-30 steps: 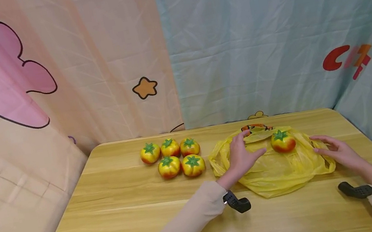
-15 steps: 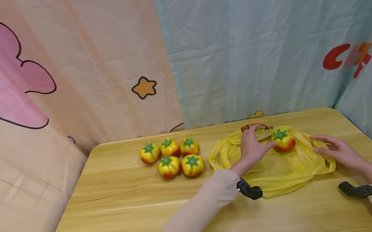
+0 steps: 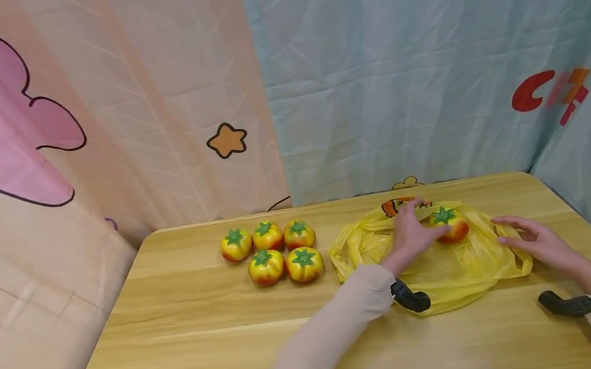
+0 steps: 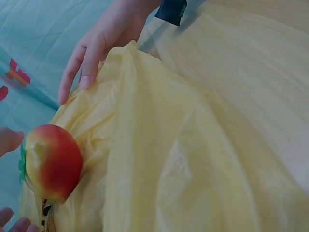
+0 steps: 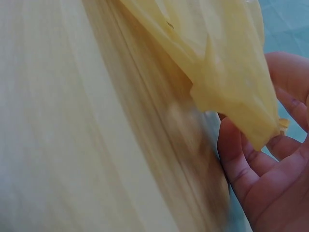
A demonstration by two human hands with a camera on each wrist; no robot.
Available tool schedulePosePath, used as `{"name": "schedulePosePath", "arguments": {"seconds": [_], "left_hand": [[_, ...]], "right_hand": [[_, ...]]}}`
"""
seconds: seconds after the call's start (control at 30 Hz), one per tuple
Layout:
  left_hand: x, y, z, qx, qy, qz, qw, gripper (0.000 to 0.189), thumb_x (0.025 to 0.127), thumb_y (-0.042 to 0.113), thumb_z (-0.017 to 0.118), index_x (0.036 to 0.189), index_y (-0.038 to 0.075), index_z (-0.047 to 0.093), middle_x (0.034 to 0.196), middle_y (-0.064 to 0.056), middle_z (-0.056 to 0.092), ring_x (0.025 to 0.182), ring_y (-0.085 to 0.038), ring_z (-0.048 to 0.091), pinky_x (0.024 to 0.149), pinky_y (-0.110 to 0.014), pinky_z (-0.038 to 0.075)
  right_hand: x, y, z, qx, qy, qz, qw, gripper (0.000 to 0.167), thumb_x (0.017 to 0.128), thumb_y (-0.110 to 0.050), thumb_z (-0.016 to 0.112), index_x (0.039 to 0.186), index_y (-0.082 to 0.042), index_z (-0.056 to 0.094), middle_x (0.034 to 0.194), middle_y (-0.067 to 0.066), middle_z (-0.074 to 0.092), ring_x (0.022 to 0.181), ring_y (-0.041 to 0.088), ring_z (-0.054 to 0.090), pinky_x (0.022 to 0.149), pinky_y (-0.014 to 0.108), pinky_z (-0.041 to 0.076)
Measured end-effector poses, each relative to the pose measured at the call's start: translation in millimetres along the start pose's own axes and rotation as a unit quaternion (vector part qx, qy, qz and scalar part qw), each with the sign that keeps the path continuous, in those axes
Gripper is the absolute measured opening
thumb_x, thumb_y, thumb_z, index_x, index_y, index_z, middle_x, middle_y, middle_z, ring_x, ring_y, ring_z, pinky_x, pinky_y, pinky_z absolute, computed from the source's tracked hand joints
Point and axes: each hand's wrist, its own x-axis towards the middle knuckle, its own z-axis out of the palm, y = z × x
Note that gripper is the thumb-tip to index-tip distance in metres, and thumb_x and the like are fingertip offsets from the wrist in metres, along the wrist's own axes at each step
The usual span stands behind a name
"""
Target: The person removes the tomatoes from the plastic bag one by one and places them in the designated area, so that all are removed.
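A yellow plastic bag [image 3: 465,270] lies crumpled on the right side of the table. On it sits a yellow-and-red toy tomato [image 3: 460,229] with a green leafy top. My left hand [image 3: 411,234] reaches over the bag with fingers and thumb spread around the tomato's left side. In the left wrist view, a gap shows between the fingertips [image 4: 20,224] and the tomato [image 4: 55,162]. My right hand [image 3: 540,241] holds the bag's right edge; in the right wrist view the fingers lie around a hanging corner of yellow plastic [image 5: 236,92].
Several more toy tomatoes [image 3: 305,264] stand grouped at the back left of the wooden table [image 3: 182,349]. A printed curtain [image 3: 369,66] hangs right behind the table's back edge. Each wrist wears a black camera mount [image 3: 410,297].
My left hand has moved right across the bag, up to the tomato on it. The right hand stays at the bag's edge, and the tomatoes have not moved.
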Motion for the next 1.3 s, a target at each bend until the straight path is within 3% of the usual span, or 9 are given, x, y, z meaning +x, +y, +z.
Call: {"name": "schedulePosePath", "arguments": {"seconds": [0.1,0.33,0.53,0.7,0.97,1.3], "left_hand": [[0.4,-0.8,4.3,-0.006,-0.005,0.000,1.0000,0.067,0.075,0.034,0.082,0.134,0.022,0.052,0.138,-0.001,0.051,0.126,-0.016,0.047,0.101,-0.027,0.043],[2.1,-6.0,13.4,-0.012,-0.015,0.011,0.9997,0.069,0.075,0.033,0.082,0.135,0.019,0.052,0.133,0.000,0.053,0.116,-0.011,0.050,0.098,-0.022,0.044],[1.4,-9.4,25.4,-0.005,-0.007,0.014,0.9999,0.068,0.073,0.032,0.083,0.133,0.019,0.054,0.129,0.003,0.053,0.114,-0.008,0.051,0.098,-0.020,0.042],[2.6,-10.1,31.3,-0.001,-0.006,0.005,1.0000,0.069,0.072,0.034,0.084,0.131,0.021,0.054,0.126,0.002,0.052,0.109,-0.007,0.052,0.095,-0.019,0.044],[2.0,-8.0,27.7,-0.010,-0.024,-0.001,0.9997,0.070,0.074,0.032,0.083,0.135,0.021,0.050,0.129,0.000,0.050,0.110,-0.010,0.053,0.095,-0.021,0.046],[-1.1,-7.8,25.9,-0.015,-0.033,0.000,0.9993,0.069,0.077,0.031,0.081,0.137,0.020,0.049,0.130,0.000,0.050,0.111,-0.010,0.053,0.095,-0.021,0.046]], "right_hand": [[-0.5,0.8,-0.8,0.000,-0.003,-0.001,1.0000,0.044,0.097,-0.014,0.057,0.140,-0.019,0.049,0.135,-0.017,0.050,0.108,-0.030,0.034,0.081,-0.001,0.034],[1.1,-0.2,0.0,0.016,-0.007,-0.009,0.9998,0.043,0.096,-0.011,0.057,0.138,-0.008,0.049,0.126,-0.032,0.046,0.109,-0.029,0.036,0.082,-0.001,0.036],[-1.4,2.5,-1.8,-0.001,-0.001,0.006,1.0000,0.043,0.096,-0.014,0.057,0.139,-0.014,0.049,0.133,-0.019,0.050,0.108,-0.029,0.034,0.081,-0.001,0.034],[-1.8,1.5,-1.7,0.003,-0.002,0.007,1.0000,0.044,0.097,-0.014,0.057,0.139,-0.013,0.049,0.130,-0.025,0.047,0.107,-0.029,0.036,0.081,-0.001,0.036],[1.2,-2.1,-1.6,0.001,-0.004,0.009,1.0000,0.046,0.097,-0.014,0.057,0.139,-0.002,0.045,0.121,-0.037,0.042,0.106,-0.029,0.036,0.080,-0.001,0.036],[0.9,-3.1,-0.6,0.021,-0.015,0.012,0.9996,0.045,0.097,-0.013,0.056,0.140,-0.006,0.046,0.121,-0.037,0.041,0.106,-0.028,0.039,0.079,0.002,0.042]]}}
